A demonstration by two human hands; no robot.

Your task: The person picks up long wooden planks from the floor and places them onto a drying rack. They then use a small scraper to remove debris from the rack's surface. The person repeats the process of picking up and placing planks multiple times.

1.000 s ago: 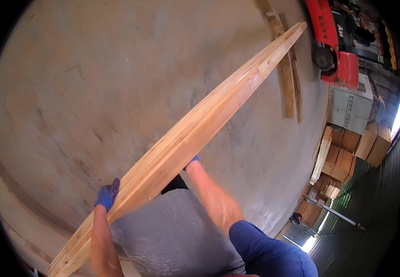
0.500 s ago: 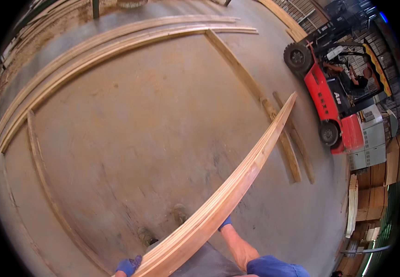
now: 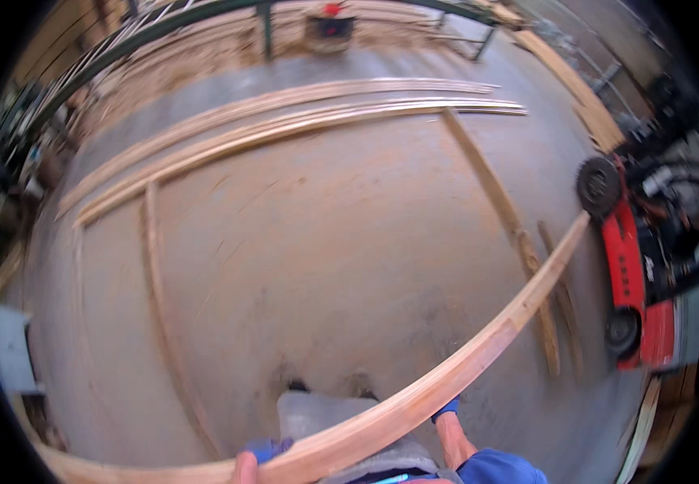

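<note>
A long stack of pale wooden boards (image 3: 446, 373) lies across the front of my body, running from the lower left to the upper right. My left hand (image 3: 265, 452), in a blue glove, grips its near edge with the fingers over the top. Farther right along the stack, my gloved right hand (image 3: 446, 410) holds it from the underside. Most of that hand's fingers are hidden by the wood. The far right end of the stack hangs above two timbers on the floor.
Bundled boards (image 3: 301, 121) lie at the back across floor timbers, one left (image 3: 156, 274) and one right (image 3: 490, 181). A red forklift (image 3: 628, 266) with a person in it stands at right. A green rail (image 3: 265, 32) and a bucket-like container (image 3: 329, 32) are beyond.
My view has swung, so the floor and forklift appear farther right and lower. The held stack now lies flatter across the picture, and its left end has come into view.
</note>
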